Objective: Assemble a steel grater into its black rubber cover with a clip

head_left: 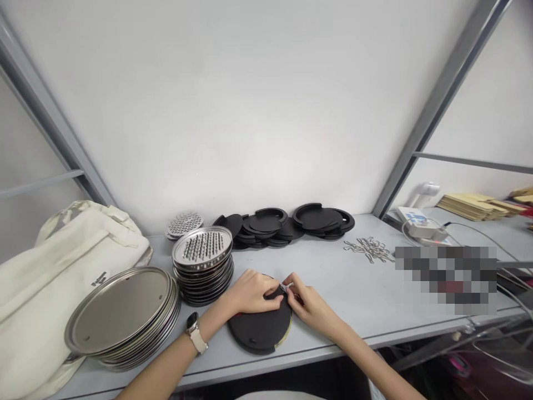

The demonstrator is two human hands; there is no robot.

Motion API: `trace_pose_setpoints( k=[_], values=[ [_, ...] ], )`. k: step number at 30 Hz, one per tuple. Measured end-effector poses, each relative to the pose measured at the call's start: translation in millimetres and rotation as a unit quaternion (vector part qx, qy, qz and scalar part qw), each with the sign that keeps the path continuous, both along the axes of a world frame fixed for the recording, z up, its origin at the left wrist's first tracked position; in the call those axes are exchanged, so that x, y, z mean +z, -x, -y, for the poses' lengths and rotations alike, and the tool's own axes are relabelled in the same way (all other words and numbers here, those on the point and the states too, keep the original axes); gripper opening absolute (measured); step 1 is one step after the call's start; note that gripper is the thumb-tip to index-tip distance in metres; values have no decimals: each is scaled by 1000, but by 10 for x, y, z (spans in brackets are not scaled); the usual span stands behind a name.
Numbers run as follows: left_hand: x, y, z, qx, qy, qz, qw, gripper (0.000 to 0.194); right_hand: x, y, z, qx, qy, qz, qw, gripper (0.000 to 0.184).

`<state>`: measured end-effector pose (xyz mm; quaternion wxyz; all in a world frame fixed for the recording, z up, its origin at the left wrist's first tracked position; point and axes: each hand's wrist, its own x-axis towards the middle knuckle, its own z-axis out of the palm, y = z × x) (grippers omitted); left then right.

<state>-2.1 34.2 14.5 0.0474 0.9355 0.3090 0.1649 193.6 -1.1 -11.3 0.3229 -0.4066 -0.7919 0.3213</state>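
A black round disc [260,331] lies on the grey table in front of me, with a small knob near its front edge. My left hand [256,291] rests on its far side, thumb and fingers closed at the rim. My right hand [307,303] pinches a small silvery wire clip [283,288] at the disc's far right edge, close to the left fingertips. The fingers partly hide the clip. Along the disc's right rim runs a thin yellow line. Right of the hands, a heap of similar wire pieces [370,250] lies on the table.
Left are a stack of metal lids [120,311], a stack of round grater plates [202,250] and a cream bag [62,278]. Black rings and discs [266,225] lie along the wall. At right are a white box [414,222], cables and wooden boards [470,206].
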Motion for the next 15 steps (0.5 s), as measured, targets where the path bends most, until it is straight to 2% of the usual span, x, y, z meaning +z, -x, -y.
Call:
trace_pose_setpoints(
  k=[3, 8, 15],
  values=[
    [-2, 8, -5, -2, -8, -8, 1000, 27, -13, -6, 2, -1, 4, -2, 1000, 5],
    [27, 75, -35, 28, -30, -18, 999, 22, -16, -14, 25, -10, 10, -5, 1000, 3],
    [40, 68, -15, -17, -32, -42, 998, 17, 37, -8, 35, -26, -1, 2, 1000, 16]
  ],
)
